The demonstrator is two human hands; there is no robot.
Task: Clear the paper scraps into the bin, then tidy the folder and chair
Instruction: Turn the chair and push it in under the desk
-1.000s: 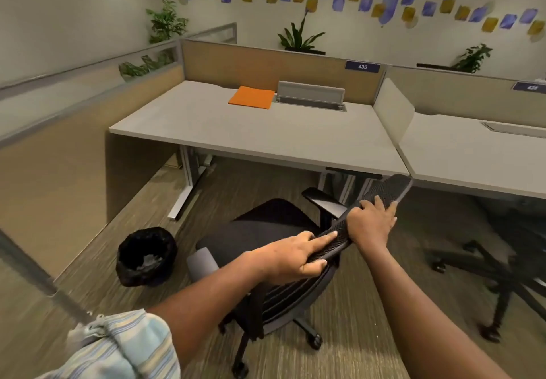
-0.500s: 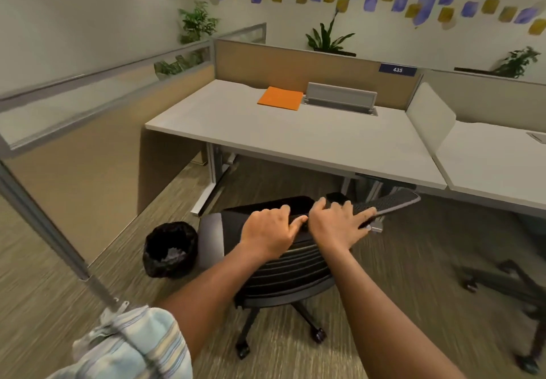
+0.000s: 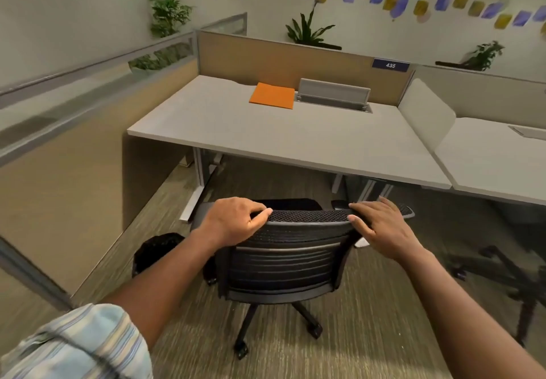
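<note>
A black mesh office chair (image 3: pixel 283 263) stands on the carpet with its back toward me, facing the grey desk (image 3: pixel 280 133). My left hand (image 3: pixel 236 220) curls over the left end of the backrest's top edge. My right hand (image 3: pixel 381 225) lies over the right end of that edge, fingers spread along it. An orange folder (image 3: pixel 272 95) lies flat at the back of the desk. A black bin (image 3: pixel 156 253) sits on the floor left of the chair, partly hidden behind my left forearm. No paper scraps show on the desk.
A raised cable tray lid (image 3: pixel 334 93) sits right of the folder. A tan partition (image 3: pixel 283 59) backs the desk, a white divider (image 3: pixel 425 112) ends it. A second desk (image 3: pixel 496 157) and another chair's base (image 3: pixel 514 272) are at the right. A glass panel (image 3: pixel 59 92) runs along the left.
The chair has swung round from sideways so its back now faces me squarely. My hands have spread apart to the two ends of the backrest top, and the view has moved nearer the desk.
</note>
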